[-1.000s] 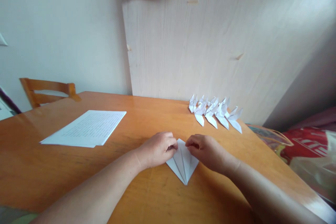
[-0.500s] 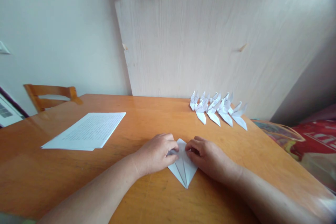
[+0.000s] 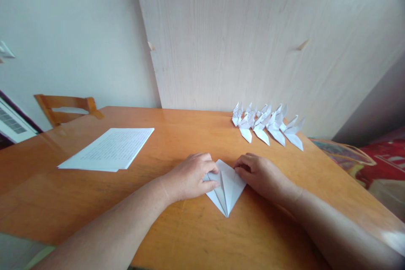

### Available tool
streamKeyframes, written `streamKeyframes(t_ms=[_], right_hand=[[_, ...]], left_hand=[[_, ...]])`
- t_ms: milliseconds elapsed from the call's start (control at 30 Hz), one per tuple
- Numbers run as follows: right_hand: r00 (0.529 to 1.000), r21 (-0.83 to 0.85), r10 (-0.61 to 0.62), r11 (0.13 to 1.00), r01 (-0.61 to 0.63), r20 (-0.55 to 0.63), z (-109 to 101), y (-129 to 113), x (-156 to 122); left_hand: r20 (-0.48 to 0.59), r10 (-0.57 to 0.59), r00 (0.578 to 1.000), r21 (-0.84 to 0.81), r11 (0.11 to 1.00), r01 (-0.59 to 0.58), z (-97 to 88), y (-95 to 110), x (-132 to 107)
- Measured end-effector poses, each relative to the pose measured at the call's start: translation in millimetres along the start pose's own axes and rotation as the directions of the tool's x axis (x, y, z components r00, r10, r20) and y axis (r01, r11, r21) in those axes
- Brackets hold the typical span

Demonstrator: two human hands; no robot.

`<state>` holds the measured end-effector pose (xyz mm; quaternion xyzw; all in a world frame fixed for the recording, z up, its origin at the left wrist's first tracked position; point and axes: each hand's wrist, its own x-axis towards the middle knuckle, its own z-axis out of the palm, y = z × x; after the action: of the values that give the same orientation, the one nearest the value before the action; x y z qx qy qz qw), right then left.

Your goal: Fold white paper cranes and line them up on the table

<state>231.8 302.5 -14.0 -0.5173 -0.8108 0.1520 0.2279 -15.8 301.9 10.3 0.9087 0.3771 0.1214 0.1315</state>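
Note:
A white sheet of paper (image 3: 232, 190), folded into a kite shape with creases meeting at its near point, lies on the table in front of me. My left hand (image 3: 194, 177) rests over its left side, thumb and fingers closed on a folded flap near the middle. At the right corner, my right hand (image 3: 261, 175) pinches the edge between thumb and curled fingers. The fingers cover parts of both sides of the paper.
Several white folded paper birds (image 3: 261, 128) stand in rows at the back right. A stack of written sheets (image 3: 107, 149) lies to the left on the wooden table (image 3: 183, 135). Beyond it stands a wooden chair (image 3: 68, 102). Red bags (image 3: 386, 156) sit past the right edge.
My right hand has moved slightly right, toward the paper's right corner, and more of the paper's right half shows. My left hand stays on the left side. The view has tipped downward.

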Motion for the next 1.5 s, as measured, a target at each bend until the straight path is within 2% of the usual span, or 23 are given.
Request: streamKeyframes(t_ms=[100, 233, 300, 400, 500, 633, 733, 933, 1167, 1267, 1367, 1500], right_hand=[[0.999, -0.015, 0.016, 1.0, -0.017, -0.038, -0.5, 1.5, 1.6], [0.997, -0.013, -0.028, 1.0, 0.027, -0.079, -1.1, -13.9, -2.6], [0.993, 0.0, -0.096, 0.995, 0.096, -0.064, -0.8, -24.4, -6.9], [0.967, 0.022, -0.253, 0.967, 0.253, 0.022, 1.1, -36.7, -12.8], [0.94, 0.01, -0.325, 0.945, 0.326, 0.101, 3.8, -41.8, -15.6], [0.944, 0.006, -0.301, 0.953, 0.303, 0.136, 4.9, -41.8, -15.1], [0.948, 0.006, -0.284, 0.958, 0.286, 0.14, 4.9, -41.2, -14.2], [0.953, 0.013, -0.27, 0.962, 0.271, 0.139, 6.3, -40.4, -14.8], [0.952, 0.023, -0.276, 0.961, 0.276, 0.132, 7.2, -37.9, -14.8], [0.947, 0.012, -0.29, 0.957, 0.291, 0.14, 6.7, -37.4, -15.3], [0.936, -0.035, -0.319, 0.944, 0.327, 0.149, 5.6, -39.6, -16.8], [0.923, -0.142, -0.354, 0.916, 0.375, 0.153, 4.9, -46.8, -18.6]], left_hand=[[0.001, -0.004, 1.0, -0.006, 1.0, 0.004, -1.0, 0.9, -0.4], [0.005, -0.024, 1.0, -0.008, 1.0, 0.024, -1.7, 2.2, -0.8], [0.004, -0.029, 1.0, -0.003, 1.0, 0.029, -1.9, 2.1, -0.6], [0.002, -0.02, 1.0, 0.0, 1.0, 0.02, -2.1, 1.3, 0.0], [0.0, -0.021, 1.0, -0.022, 1.0, 0.021, -2.9, 0.1, 0.6], [0.006, -0.062, 0.998, -0.111, 0.992, 0.063, -2.1, -4.5, 2.4], [-0.04, -0.105, 0.994, -0.167, 0.981, 0.097, 2.7, -11.6, 5.0], [-0.095, -0.25, 0.964, -0.2, 0.953, 0.227, 11.7, -19.6, 10.0], [-0.131, -0.211, 0.969, -0.097, 0.975, 0.199, 8.0, -16.4, 9.4], [-0.144, -0.12, 0.982, -0.039, 0.993, 0.115, 7.7, -13.6, 8.4], [-0.099, -0.033, 0.995, -0.022, 0.999, 0.031, 8.2, -11.8, 7.8], [-0.067, -0.022, 0.998, -0.072, 0.997, 0.017, 8.5, -13.3, 7.6]])
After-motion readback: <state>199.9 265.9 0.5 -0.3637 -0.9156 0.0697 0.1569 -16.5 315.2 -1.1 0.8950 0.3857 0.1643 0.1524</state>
